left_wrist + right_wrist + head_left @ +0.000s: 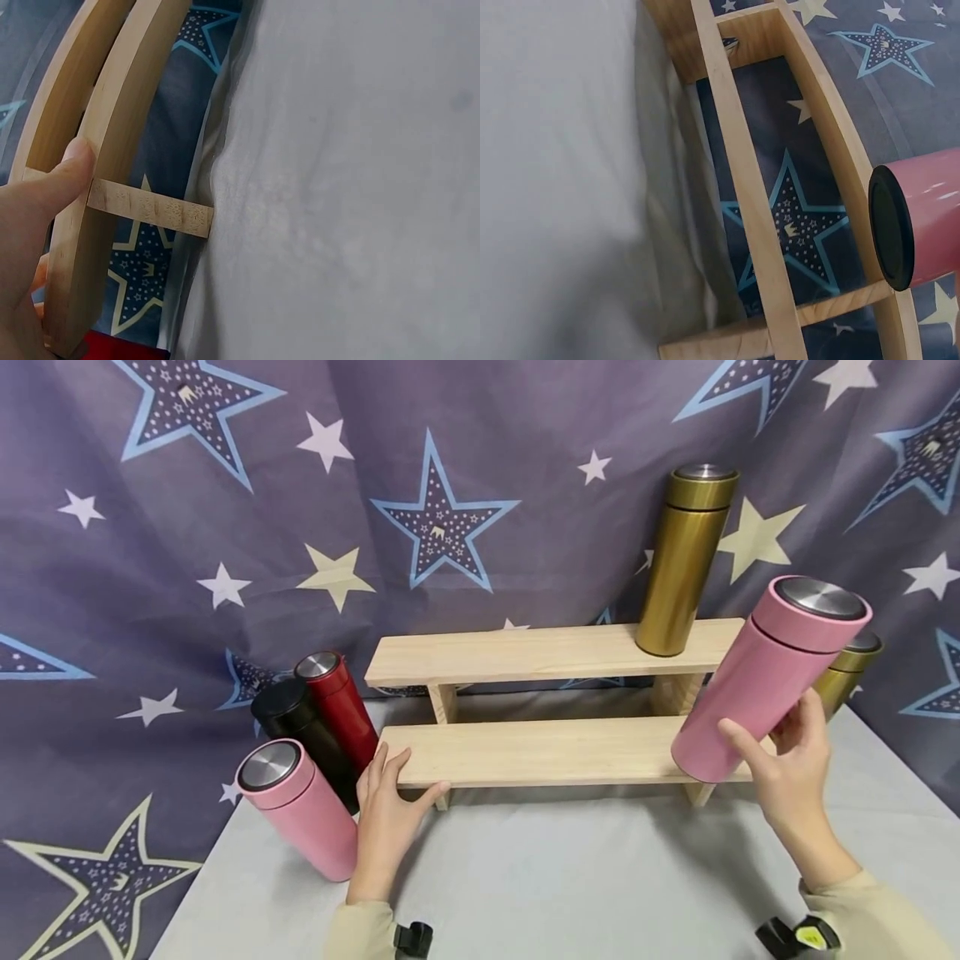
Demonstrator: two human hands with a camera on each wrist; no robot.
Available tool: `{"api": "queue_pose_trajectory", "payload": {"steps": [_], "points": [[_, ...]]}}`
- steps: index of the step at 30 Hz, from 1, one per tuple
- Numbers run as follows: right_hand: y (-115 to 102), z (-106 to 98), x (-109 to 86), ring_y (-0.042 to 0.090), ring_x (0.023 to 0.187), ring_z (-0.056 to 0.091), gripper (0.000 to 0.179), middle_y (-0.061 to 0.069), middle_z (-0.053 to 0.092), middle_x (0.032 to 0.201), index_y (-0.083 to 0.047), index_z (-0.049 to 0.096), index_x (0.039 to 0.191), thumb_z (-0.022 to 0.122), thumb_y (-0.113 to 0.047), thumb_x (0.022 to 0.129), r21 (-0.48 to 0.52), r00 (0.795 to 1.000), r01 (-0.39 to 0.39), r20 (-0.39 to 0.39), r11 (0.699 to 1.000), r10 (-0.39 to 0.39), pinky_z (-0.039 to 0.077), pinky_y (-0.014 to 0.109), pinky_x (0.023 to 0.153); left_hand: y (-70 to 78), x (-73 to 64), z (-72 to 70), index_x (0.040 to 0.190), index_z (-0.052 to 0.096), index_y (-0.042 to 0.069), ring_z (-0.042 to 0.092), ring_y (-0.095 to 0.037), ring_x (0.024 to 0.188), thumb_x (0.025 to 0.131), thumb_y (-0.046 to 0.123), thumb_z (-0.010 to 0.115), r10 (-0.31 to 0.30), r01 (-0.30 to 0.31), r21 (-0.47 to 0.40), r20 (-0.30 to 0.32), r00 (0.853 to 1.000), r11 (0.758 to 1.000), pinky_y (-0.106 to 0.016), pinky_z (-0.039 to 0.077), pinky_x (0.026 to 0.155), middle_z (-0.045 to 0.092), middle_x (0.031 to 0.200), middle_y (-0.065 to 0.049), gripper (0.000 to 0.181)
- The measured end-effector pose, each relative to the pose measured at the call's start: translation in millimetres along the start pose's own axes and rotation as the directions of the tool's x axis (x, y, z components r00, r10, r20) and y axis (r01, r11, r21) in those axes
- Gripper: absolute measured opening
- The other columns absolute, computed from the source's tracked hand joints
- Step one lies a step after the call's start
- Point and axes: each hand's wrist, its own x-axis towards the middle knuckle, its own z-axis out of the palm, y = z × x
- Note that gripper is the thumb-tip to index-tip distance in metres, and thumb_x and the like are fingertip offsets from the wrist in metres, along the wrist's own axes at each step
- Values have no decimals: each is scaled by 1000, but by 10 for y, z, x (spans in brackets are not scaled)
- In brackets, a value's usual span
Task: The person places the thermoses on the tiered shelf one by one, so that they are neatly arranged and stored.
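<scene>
My right hand (795,772) holds a pink thermos bottle (772,664) with a steel-topped lid, its thumb and fingers around the lower body. The bottle tilts to the right, and its base overlaps the lower board's right end in the head view. Its black bottom (891,225) shows in the right wrist view. My left hand (390,818) grips the left end of the two-tier wooden shelf (525,752) at the lower board. In the left wrist view, the thumb lies on the board's edge and the other fingers are partly hidden behind it.
A gold thermos (686,560) stands on the upper board's right side. Another gold thermos (838,681) is partly hidden behind the held bottle. Left of the shelf, red (352,718), black (315,743) and pink (318,818) thermoses stand close together. A star-patterned cloth (487,552) hangs behind.
</scene>
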Motion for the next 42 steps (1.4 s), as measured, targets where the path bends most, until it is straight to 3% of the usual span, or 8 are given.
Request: {"api": "queue_pose_trajectory", "payload": {"steps": [4, 10, 25, 34, 42], "points": [[13, 74, 69, 16, 101, 56, 66, 9, 59, 116, -1, 53, 132, 71, 17, 71, 55, 1000, -19, -15, 998, 20, 43, 18, 88, 47, 28, -9, 142, 53, 12, 17, -32, 146, 76, 50, 83, 3, -3, -3, 2, 1000, 1000, -56, 31, 109, 24, 161, -11, 82], [25, 249, 116, 18, 103, 56, 68, 9, 59, 119, -2, 53, 134, 72, 15, 72, 52, 1000, -6, 18, 999, 5, 43, 19, 87, 44, 8, -9, 142, 54, 12, 18, -31, 146, 76, 48, 84, 1, -1, 2, 0, 1000, 1000, -56, 31, 110, 25, 161, -11, 81], [-71, 610, 211, 17, 101, 59, 70, 4, 61, 119, -9, 50, 140, 76, 5, 76, -119, 994, -53, 85, 991, 64, 45, 22, 84, 19, 7, -32, 142, 53, 10, 17, -34, 146, 76, 46, 85, -8, 8, 2, 16, 1000, 1000, -57, 30, 109, 24, 161, -13, 82], [-92, 941, 376, 21, 103, 56, 69, 4, 61, 120, -16, 49, 141, 77, 0, 80, -43, 988, -105, 113, 994, 109, 46, 27, 81, 2, 14, -69, 142, 52, 10, 15, -34, 146, 76, 48, 84, -21, 21, -5, -13, 1000, 1000, -58, 30, 108, 23, 161, -12, 82], [-86, 1005, 468, 19, 100, 56, 70, 0, 61, 118, -19, 48, 142, 78, -6, 80, -72, 989, -96, 103, 993, 103, 44, 28, 80, 19, -1, -25, 143, 52, 11, 16, -32, 146, 77, 53, 81, -10, 10, -2, 18, 1000, 1000, -58, 30, 109, 24, 161, -12, 83]]}}
